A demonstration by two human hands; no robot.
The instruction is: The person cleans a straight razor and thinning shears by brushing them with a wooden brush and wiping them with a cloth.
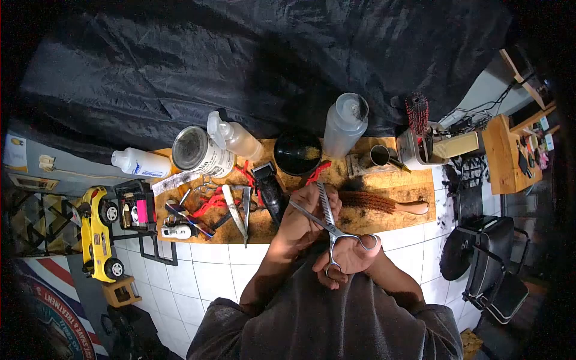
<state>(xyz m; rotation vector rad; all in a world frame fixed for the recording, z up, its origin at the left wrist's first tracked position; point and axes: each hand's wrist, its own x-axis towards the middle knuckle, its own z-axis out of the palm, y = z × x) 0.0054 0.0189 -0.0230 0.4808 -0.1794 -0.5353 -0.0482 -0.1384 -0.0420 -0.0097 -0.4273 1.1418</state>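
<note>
A pair of silver thinning scissors (329, 229), one blade toothed and one plain, is held with its blades spread apart. My right hand (355, 255) grips its finger rings, palm turned up. Behind the blades is my left hand (300, 223), its fingers curled close to the toothed blade; whether they hold anything is hidden. Just left of that hand lies a black hair clipper (269, 191). On the right, a wooden-handled brush (384, 204) with brown bristles rests on the wooden tabletop (354, 227). A straight razor (234, 211) with a pale handle lies further left.
Along the back stand a white bottle (141, 163), a tin (201, 153), a spray bottle (237, 139), a black bowl (297, 152), a clear bottle (345, 127) and a metal cup (379, 155). A white clipper (176, 231) lies front left. Black cloth (252, 66) hangs behind.
</note>
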